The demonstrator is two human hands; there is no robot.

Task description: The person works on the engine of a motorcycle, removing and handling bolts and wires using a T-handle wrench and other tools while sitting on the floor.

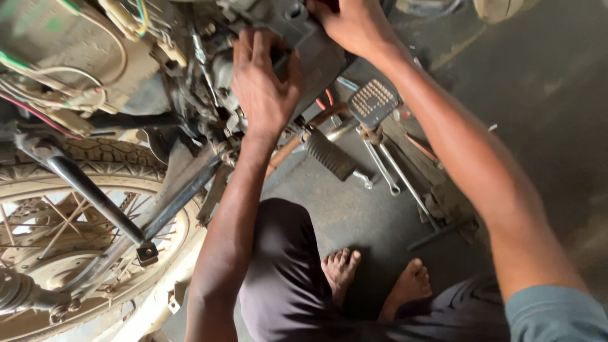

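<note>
I look down at a motorcycle's engine (297, 47), grey and grimy, at the top middle. My left hand (263, 79) lies flat on the engine's side, fingers curled over a part; whether it grips anything is hidden. My right hand (351, 25) presses on the engine's upper part at the top edge, fingertips out of sight. Below the engine a ribbed black footpeg (329, 154) and a studded brake pedal (372, 101) stick out.
The rear wheel (76, 209) with spokes and tyre fills the lower left, with a black frame tube (95, 196) across it. Loose wires (76, 82) hang at the upper left. Spanners (386, 171) lie on the dark concrete floor. My bare feet (373, 278) rest below.
</note>
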